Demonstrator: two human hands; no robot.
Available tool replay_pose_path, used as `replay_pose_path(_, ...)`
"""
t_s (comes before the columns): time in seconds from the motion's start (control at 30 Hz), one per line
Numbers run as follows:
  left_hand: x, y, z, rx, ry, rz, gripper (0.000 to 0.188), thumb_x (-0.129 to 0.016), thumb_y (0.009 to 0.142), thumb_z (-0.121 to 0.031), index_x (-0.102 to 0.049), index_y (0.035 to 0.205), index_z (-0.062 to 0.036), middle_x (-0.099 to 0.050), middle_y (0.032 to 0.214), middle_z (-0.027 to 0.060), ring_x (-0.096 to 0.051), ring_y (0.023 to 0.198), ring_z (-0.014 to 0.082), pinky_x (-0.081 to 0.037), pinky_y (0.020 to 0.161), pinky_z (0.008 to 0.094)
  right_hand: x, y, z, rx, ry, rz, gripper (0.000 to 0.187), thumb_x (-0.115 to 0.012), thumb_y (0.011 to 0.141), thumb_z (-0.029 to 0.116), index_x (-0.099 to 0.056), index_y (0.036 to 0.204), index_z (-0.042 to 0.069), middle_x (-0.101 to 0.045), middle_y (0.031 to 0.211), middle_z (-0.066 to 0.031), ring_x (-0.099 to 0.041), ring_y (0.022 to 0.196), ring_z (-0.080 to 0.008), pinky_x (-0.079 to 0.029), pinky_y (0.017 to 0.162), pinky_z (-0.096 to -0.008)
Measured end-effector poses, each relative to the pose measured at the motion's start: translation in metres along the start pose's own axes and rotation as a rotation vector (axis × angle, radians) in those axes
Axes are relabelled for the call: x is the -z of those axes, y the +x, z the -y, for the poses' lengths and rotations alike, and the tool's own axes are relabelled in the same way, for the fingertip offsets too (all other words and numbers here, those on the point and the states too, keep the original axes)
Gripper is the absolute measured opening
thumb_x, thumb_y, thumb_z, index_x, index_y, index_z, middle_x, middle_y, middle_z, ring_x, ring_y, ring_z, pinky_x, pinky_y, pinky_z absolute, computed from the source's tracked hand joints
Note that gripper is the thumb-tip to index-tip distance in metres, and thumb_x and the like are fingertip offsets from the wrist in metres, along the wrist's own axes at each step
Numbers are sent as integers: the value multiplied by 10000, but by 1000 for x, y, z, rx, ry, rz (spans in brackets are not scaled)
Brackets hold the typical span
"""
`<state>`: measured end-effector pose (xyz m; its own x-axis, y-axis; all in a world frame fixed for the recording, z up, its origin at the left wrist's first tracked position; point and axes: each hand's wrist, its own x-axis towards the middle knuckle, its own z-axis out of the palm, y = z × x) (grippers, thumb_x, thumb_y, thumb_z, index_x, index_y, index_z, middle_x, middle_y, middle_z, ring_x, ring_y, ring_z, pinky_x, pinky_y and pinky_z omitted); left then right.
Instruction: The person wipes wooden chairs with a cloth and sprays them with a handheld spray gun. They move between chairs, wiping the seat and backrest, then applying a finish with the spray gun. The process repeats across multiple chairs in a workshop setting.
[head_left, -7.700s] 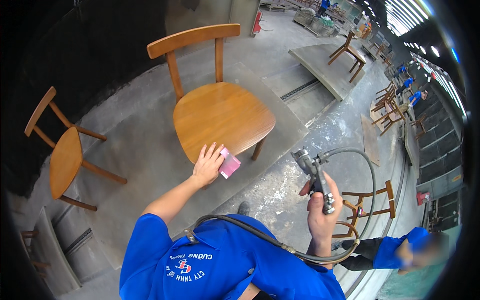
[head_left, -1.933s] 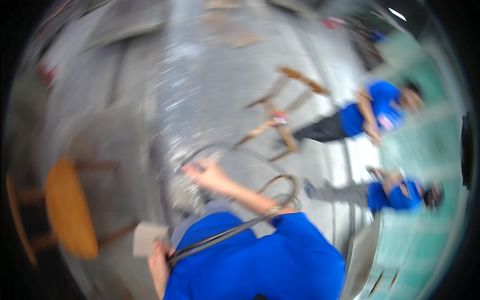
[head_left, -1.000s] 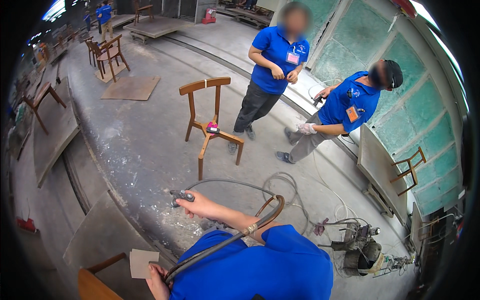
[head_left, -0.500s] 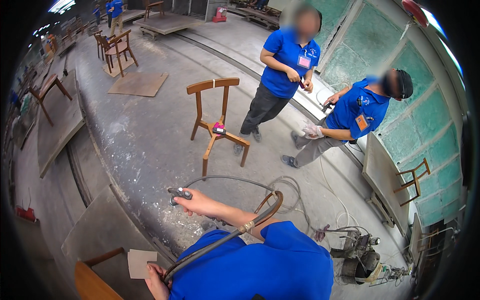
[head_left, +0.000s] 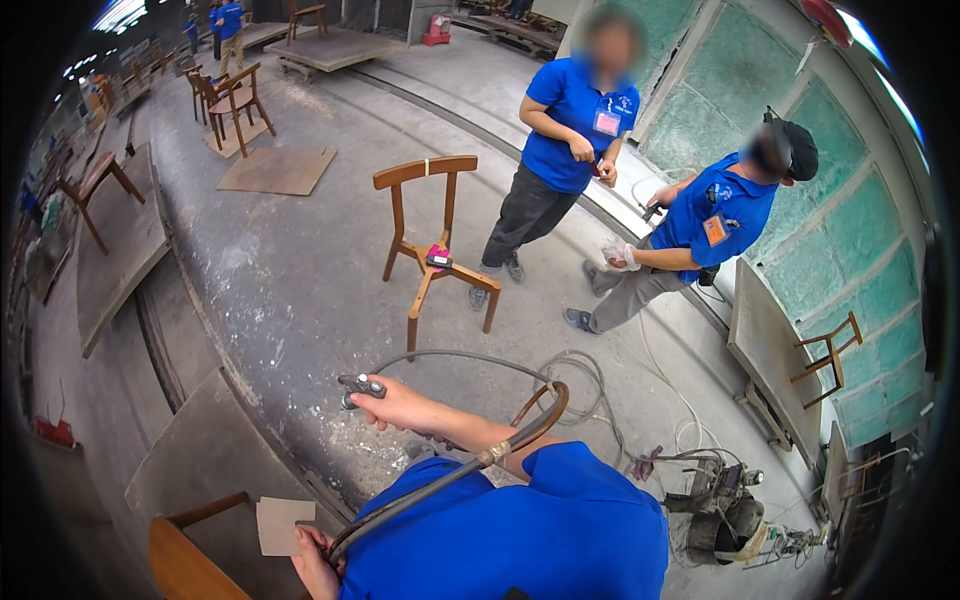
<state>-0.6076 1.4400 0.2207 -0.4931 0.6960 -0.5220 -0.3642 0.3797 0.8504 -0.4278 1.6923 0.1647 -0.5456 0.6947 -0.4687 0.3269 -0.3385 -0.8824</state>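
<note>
My right hand (head_left: 392,404) is closed around a small metal spray gun (head_left: 360,388), held out over the floor ahead of me. My left hand (head_left: 316,562), low at the left, grips the edge of a flat beige square sheet (head_left: 284,526); whether it is paper or card I cannot tell. Close beside that sheet is a wooden chair (head_left: 185,560), only partly in view. A thick dark hose (head_left: 440,480) loops across my blue shirt and right arm. Beyond my right hand stands a seatless wooden chair frame (head_left: 428,215) with a small black device (head_left: 438,261) on a pink patch.
Two people in blue shirts (head_left: 585,120) (head_left: 730,215) stand beyond the chair frame. Thin hoses (head_left: 600,400) coil on the floor near a dirty pump machine (head_left: 725,510). Low platforms (head_left: 120,250) flank the floor, and more chairs (head_left: 235,100) stand farther back.
Both my hands keep their place and hold. The person at the right has turned the head and shifted slightly; the other person's hands have moved a little.
</note>
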Motion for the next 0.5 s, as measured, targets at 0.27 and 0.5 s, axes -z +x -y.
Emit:
replay_pose_path(0.27, 11, 12, 10, 19, -72, 143, 243, -485, 1052, -338, -548, 909, -151, -478, 667, -26, -396, 493, 70, -265, 429, 214, 0, -12, -18, -50, 103, -2, 488, -578, 966, 269, -426, 1398, 100, -636, 899, -20, -595, 695, -76, -404, 485, -228)
replay_pose_path(0.5, -1, 30, 36, -105, -184, 73, 390, -428, 1066, -452, -440, 858, -122, -453, 649, 0, -397, 384, 90, -260, 316, 236, 25, 18, -41, -214, 210, 112, 417, -588, 954, 181, -439, 1315, 34, -640, 935, -66, -642, 759, -127, -548, 566, -277)
